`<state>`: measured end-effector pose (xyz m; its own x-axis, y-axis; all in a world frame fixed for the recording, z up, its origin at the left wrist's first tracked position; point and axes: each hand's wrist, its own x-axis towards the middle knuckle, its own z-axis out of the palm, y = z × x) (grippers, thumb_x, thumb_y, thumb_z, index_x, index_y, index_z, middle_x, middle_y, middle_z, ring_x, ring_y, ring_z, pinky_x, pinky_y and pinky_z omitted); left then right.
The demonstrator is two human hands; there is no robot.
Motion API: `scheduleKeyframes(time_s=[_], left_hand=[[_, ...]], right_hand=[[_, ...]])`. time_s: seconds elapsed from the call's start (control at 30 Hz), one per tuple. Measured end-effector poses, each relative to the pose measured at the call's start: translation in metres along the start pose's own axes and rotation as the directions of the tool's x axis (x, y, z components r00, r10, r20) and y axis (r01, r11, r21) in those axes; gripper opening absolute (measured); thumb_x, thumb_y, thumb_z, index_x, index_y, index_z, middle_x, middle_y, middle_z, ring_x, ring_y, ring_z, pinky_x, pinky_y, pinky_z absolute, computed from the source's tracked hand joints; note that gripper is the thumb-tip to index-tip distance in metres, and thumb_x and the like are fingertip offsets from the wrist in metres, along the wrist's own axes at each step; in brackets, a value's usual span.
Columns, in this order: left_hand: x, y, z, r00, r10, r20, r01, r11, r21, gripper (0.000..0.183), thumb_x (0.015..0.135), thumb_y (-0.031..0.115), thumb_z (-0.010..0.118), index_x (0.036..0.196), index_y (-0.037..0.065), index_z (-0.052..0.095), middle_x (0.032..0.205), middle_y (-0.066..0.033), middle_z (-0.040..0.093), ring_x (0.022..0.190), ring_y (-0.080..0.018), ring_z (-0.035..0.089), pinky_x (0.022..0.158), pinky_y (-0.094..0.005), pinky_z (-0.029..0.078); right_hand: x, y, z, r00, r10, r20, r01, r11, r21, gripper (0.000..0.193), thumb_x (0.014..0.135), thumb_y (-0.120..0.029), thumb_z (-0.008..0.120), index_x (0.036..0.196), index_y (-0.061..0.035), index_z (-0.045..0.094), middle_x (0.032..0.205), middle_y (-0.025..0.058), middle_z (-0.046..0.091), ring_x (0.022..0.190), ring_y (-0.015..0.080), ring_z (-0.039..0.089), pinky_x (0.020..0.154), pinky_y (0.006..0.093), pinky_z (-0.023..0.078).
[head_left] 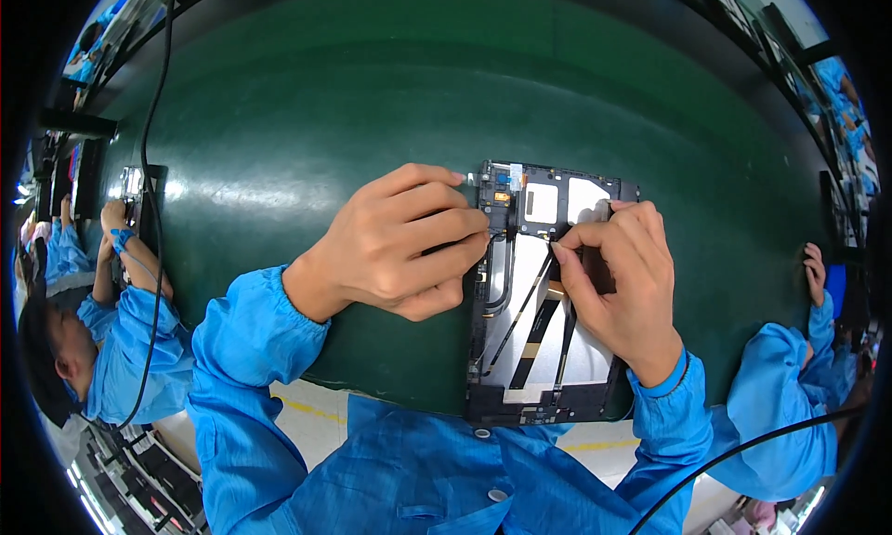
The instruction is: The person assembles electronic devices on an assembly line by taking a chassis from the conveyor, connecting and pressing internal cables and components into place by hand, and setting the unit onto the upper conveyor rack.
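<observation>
An opened tablet (595, 360) lies before me, its silver inner plate, black frame and thin flex cables (535, 335) exposed. Black covers with white patches (542, 203) span its far end. At the tablet's left edge, my left hand (400, 242) has bent fingers with gaps between them; the middle and index fingertips reach the frame, and nothing shows in them. Over the right half rests my right hand (623, 279), thumb and index finger pinched together close to the upper ends of the cables. What lies between those fingertips is too small to make out.
The tablet lies on a green work table (344, 98) near its front edge. A black cable (149, 163) hangs down on the left; another (743, 440) crosses at lower right. Co-workers in blue sit left (139, 358) and right (776, 405). A device (133, 186) lies by the left co-worker.
</observation>
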<state>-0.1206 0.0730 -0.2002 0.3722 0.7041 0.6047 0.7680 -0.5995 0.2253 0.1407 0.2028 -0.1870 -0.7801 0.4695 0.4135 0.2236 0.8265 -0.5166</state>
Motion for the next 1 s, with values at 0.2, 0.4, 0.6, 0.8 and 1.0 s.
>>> scheduleKeyframes(time_s=[0.2, 0.4, 0.6, 0.8, 1.0], left_hand=[[0.002, 0.011, 0.002, 0.991, -0.128, -0.028, 0.127, 0.991, -0.041, 0.031, 0.069, 0.008, 0.071, 0.098, 0.003, 0.082, 0.102, -0.0123, 0.079, 0.089, -0.0286, 0.075, 0.096, -0.0488, 0.063], [0.000, 0.031, 0.005, 0.955, -0.296, -0.024, 0.294, 0.953, -0.069, 0.030, 0.075, 0.001, 0.072, 0.104, 0.001, 0.080, 0.106, -0.0146, 0.076, 0.094, -0.0335, 0.073, 0.097, -0.0501, 0.062], [0.007, 0.038, -0.001, 0.905, -0.424, 0.046, 0.423, 0.880, -0.214, 0.033, 0.077, -0.002, 0.074, 0.110, 0.001, 0.079, 0.117, -0.0153, 0.074, 0.105, -0.0344, 0.073, 0.109, -0.0546, 0.059], [0.005, 0.048, -0.006, 0.925, -0.326, 0.195, 0.318, 0.945, 0.074, 0.043, 0.082, 0.011, 0.080, 0.123, -0.001, 0.075, 0.121, -0.0192, 0.072, 0.112, -0.0343, 0.073, 0.121, -0.0573, 0.050], [0.008, 0.058, -0.009, 0.881, -0.368, 0.298, 0.340, 0.930, 0.141, 0.058, 0.090, 0.035, 0.079, 0.130, -0.005, 0.069, 0.136, -0.0205, 0.065, 0.124, -0.0347, 0.067, 0.130, -0.0600, 0.037]], right_hand=[[-0.001, 0.001, -0.001, 0.998, -0.065, 0.026, 0.065, 0.998, 0.012, 0.017, 0.082, -0.003, 0.086, 0.094, -0.0069, 0.076, 0.081, 0.0069, 0.054, 0.086, 0.0302, 0.057, 0.095, 0.0474, 0.051], [-0.001, 0.001, -0.005, 0.994, -0.072, 0.078, 0.069, 0.997, 0.040, 0.015, 0.082, -0.001, 0.083, 0.094, -0.0068, 0.075, 0.082, 0.0077, 0.054, 0.087, 0.0307, 0.057, 0.098, 0.0495, 0.051], [-0.004, 0.002, -0.004, 0.994, -0.083, 0.067, 0.081, 0.996, 0.040, 0.015, 0.081, 0.000, 0.082, 0.093, -0.0064, 0.075, 0.084, 0.0083, 0.055, 0.087, 0.0310, 0.057, 0.102, 0.0512, 0.051], [-0.005, 0.000, -0.001, 0.995, -0.098, 0.029, 0.097, 0.995, 0.022, 0.021, 0.076, 0.005, 0.084, 0.092, -0.0053, 0.075, 0.085, 0.0091, 0.054, 0.091, 0.0326, 0.059, 0.103, 0.0517, 0.053], [-0.007, 0.000, -0.002, 0.996, -0.085, 0.026, 0.084, 0.996, 0.013, 0.024, 0.074, 0.007, 0.085, 0.093, -0.0044, 0.076, 0.086, 0.0097, 0.055, 0.093, 0.0332, 0.060, 0.102, 0.0502, 0.055]])
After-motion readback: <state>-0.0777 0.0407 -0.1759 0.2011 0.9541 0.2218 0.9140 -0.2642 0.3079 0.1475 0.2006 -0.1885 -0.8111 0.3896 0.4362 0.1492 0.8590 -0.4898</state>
